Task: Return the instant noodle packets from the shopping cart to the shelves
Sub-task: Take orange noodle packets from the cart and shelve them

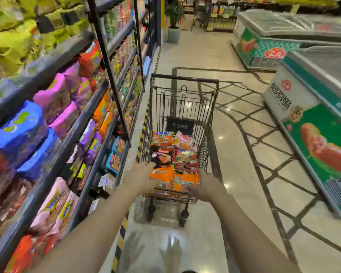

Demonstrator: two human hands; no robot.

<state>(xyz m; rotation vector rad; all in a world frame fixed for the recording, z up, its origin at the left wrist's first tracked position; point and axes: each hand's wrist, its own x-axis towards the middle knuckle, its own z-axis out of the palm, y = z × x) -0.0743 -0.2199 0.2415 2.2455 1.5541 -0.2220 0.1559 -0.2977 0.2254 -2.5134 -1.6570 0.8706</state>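
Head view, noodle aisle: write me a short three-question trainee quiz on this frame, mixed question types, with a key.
1. True or false: the black wire shopping cart stands empty.
2. Which pack lies between the left hand and the right hand? A) the orange instant noodle multipack B) a blue multipack C) a purple multipack
3. Fill in: the dark metal shelves of noodle packs stand on the person's ____ side.

Key: 1 false, packets lie in it. 2 A. 3 left.

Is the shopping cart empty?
No, the shopping cart has a pile of noodle packets in it, and both hands reach for them.
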